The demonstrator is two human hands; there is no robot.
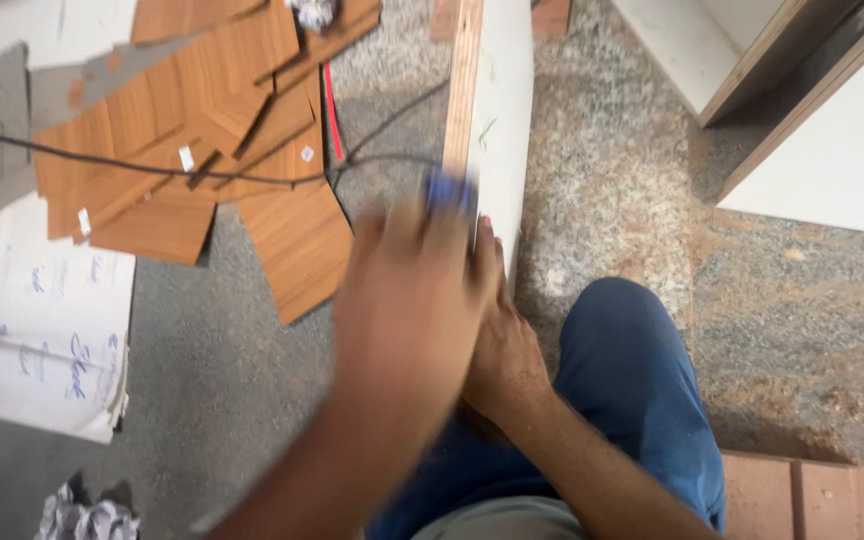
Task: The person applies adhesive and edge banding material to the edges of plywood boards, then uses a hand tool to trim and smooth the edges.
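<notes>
Wood-grain sheets lie on the floor at left. Left hand, blurred, grips a blue tool against the edge of the white board. Right hand braces the board; its grip can't be made out. Likely edge-trimming step; next needs a steady stroke along the edge.

The speckled stone floor carries a white board standing on edge, wood-grain laminate offcuts, black cables, paper sheets and crumpled paper.

Motion blur smears the left hand and its small blue object.
</notes>
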